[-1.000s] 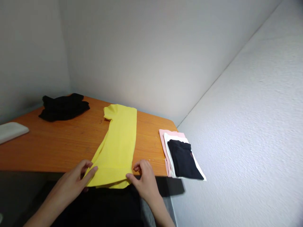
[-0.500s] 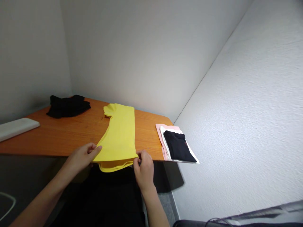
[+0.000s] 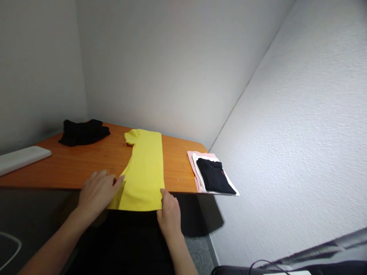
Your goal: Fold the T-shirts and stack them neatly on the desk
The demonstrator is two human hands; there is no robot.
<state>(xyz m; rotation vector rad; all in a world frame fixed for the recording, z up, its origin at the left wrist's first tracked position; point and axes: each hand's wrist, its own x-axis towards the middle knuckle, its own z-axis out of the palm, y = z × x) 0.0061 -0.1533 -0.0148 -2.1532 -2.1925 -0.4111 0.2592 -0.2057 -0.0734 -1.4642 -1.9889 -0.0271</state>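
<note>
A yellow T-shirt (image 3: pixel 147 168), folded in half lengthwise, lies on the wooden table (image 3: pixel 86 162). Its sleeve points left at the far end, and its hem droops over the front edge. On the shirt's lower left side, my left hand (image 3: pixel 97 191) is closed with the thumb over the cloth; its other fingertips are partly hidden. The lower right corner is pinched in my right hand (image 3: pixel 169 214), thumb and fingers around the side near the hem. A shaded crease runs up the cloth beside my left thumb.
A stack of folded clothes, with black cloth (image 3: pixel 215 175) above white and pink (image 3: pixel 192 164) pieces, lies at the table's right end. Crumpled black fabric (image 3: pixel 83 132) sits at the back left. A white flat object (image 3: pixel 24 158) rests at the left. Walls border the table.
The hem, earlier gaping with its layers showing at the table edge, now hangs flat and lower. My right hand moved slightly down and left; my left hand turned over the shirt's left side.
</note>
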